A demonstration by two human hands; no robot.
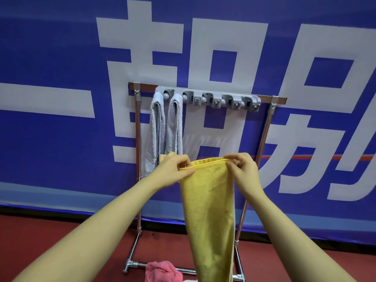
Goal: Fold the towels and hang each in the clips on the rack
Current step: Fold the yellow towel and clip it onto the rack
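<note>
A yellow towel hangs folded lengthwise in front of me. My left hand pinches its top left corner and my right hand pinches its top right corner. Behind it stands a metal rack with a grey clip strip on its top bar. Two pale grey-blue towels hang folded from the two leftmost clips. The clips to their right hold nothing. The held towel's top edge is well below the clip strip.
A pink towel lies crumpled on the red floor by the rack's base bar. A large blue banner with white characters runs right behind the rack.
</note>
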